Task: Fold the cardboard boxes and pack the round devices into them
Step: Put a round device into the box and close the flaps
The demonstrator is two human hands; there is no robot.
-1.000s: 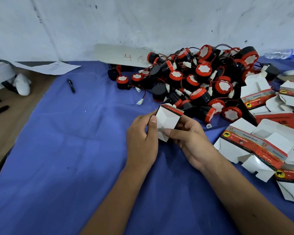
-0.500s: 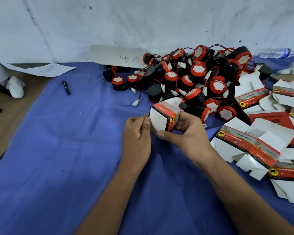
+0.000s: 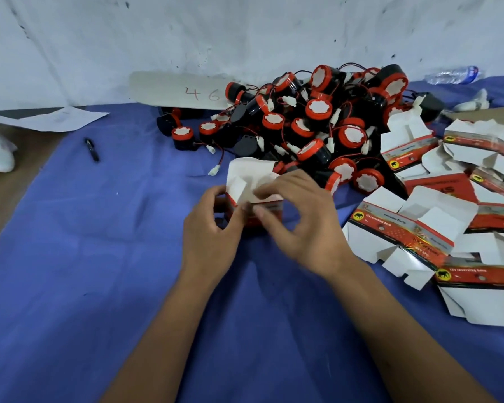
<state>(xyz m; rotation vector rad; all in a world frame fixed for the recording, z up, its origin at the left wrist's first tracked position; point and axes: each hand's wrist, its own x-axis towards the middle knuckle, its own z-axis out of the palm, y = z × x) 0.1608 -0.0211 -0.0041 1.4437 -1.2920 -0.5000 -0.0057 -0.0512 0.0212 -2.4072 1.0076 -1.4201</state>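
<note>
Cardboard box (image 3: 252, 181) gripped by left hand (image 3: 213, 231) and right hand (image 3: 303, 222), round devices (image 3: 312, 126) heaped behind, flat boxes (image 3: 425, 228) right

I see both hands meeting over the middle of the cloth (image 3: 105, 257), the left hand (image 3: 213, 228) just left of the right hand (image 3: 306, 219), with a small box (image 3: 252, 184) held between them. Behind the box, toward the far edge, lies the heap of round devices (image 3: 317, 123). The flat boxes (image 3: 437, 222) are piled along the right edge, touching the heap's right side. A card (image 3: 181, 90) leans at the far edge, left of the heap. A pen (image 3: 92, 150) lies near the far left corner, and a sheet of paper (image 3: 47, 119) sits beyond it, off the cloth.
</note>
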